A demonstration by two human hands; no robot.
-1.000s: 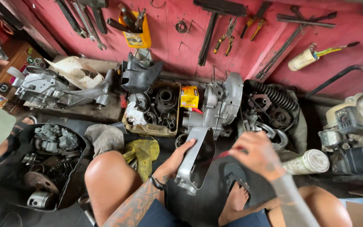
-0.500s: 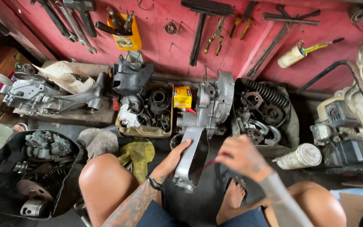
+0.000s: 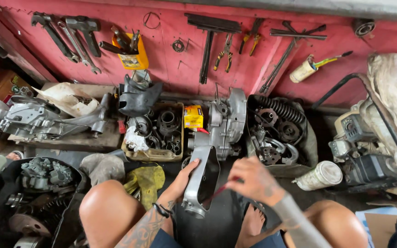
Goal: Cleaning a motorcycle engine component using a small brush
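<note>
On the floor, between the person's knees, lies a grey metal case (image 3: 201,181); the left hand (image 3: 183,178) grips its left edge, fingers curled tight on it; the right hand (image 3: 253,180) is closed on a thin red tool (image 3: 220,190), whose tip reaches into the case's dark hole; just behind stand an engine (image 3: 226,121), a yellow box (image 3: 193,116) and a tray (image 3: 155,131) of parts; a yellow rag (image 3: 147,180) lies near the left knee.

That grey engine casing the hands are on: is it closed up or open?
Open. The engine casing shows a long dark hollow with no cover over it; the left hand steadies its edge, and the right hand holds a thin red tool beside it.
</note>
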